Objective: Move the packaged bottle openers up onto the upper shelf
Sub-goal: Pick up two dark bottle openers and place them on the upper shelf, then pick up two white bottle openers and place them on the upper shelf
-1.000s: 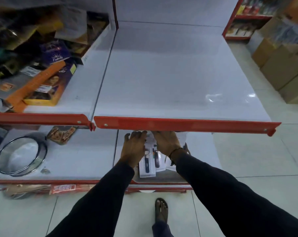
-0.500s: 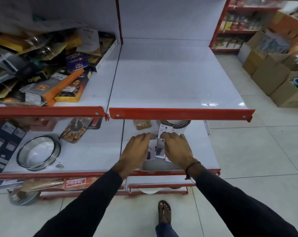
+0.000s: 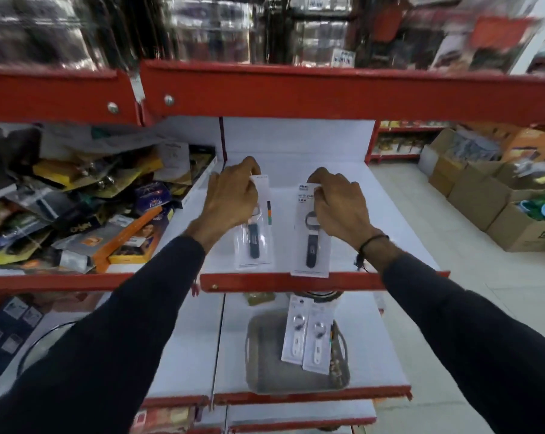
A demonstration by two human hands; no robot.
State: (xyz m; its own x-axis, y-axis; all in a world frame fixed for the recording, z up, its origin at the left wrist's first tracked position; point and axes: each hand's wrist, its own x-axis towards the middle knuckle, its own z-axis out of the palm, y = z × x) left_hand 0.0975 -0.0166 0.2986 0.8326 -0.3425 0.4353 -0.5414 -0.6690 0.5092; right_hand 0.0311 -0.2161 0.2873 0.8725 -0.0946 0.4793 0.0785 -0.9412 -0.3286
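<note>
Holding one clear-and-white carded bottle opener with a dark handle in each hand, we are lowering them onto the white upper shelf (image 3: 390,214): left hand (image 3: 230,195) fingers pinching the left pack (image 3: 255,245), right hand (image 3: 340,205) fingers clamping the right pack (image 3: 310,242). Two white-handled packs (image 3: 308,336) are waiting on the grey tray (image 3: 264,355) below.

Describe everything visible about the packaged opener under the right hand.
The right-hand packaged opener is a long white card with a clear blister holding a dark-handled opener with a metal head. Dark print marks its top. It lies flat on the white upper shelf, its lower end overhanging the red front edge. The right hand pinches its top; the card beside it lies apart.
</note>
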